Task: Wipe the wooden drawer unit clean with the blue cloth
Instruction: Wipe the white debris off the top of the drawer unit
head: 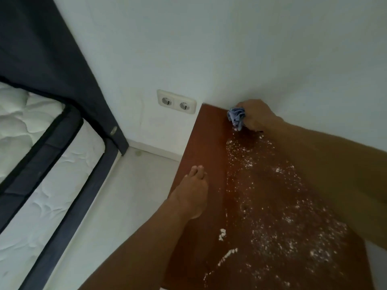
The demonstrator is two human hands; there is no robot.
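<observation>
The wooden drawer unit (206, 143) shows its dark reddish-brown top, running from the wall toward me on the right. White powder (272, 216) is scattered over the middle and near part of that top. My right hand (256, 115) is at the far end by the wall, shut on the crumpled blue cloth (236, 118), which touches the wood. My left hand (192, 191) lies flat over the unit's left edge, fingers straight and together, holding nothing.
A white wall stands right behind the unit, with a double power socket (176, 102) to the left of it. A bed with a white mattress (31, 143) and dark frame fills the left side. Pale floor (125, 195) lies between bed and unit.
</observation>
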